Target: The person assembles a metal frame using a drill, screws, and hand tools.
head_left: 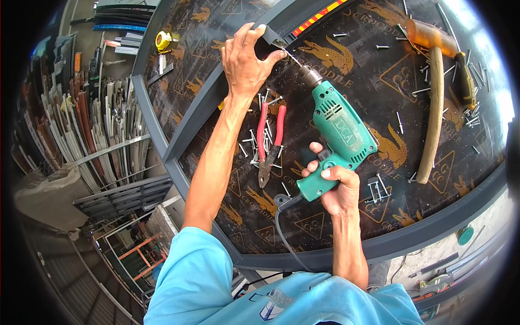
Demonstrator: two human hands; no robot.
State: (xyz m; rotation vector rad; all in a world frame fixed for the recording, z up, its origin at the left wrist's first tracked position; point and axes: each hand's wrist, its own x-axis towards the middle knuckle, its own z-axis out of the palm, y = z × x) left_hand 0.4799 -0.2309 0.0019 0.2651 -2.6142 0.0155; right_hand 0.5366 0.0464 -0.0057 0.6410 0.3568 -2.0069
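Observation:
My right hand [342, 189] is wrapped round the handle of a green electric drill [342, 122], which points up and to the left. Its thin drill bit [292, 56] reaches to a short grey metal profile piece [274, 37]. My left hand [246, 57] grips that piece, thumb below and fingers over its top, close to the bit's tip. Whether the tip touches the metal is too small to tell. Below my left hand, pliers [264, 143] with red handles lie among loose screws [250, 142].
A mallet [433, 108] with an amber head and wooden handle lies at the right, beside a screwdriver [465, 81] and scattered screws. Grey frame bars [203, 108] border the dark board [319, 227]. A yellow tape measure [162, 41] sits far left. The drill's cord [281, 230] trails toward me.

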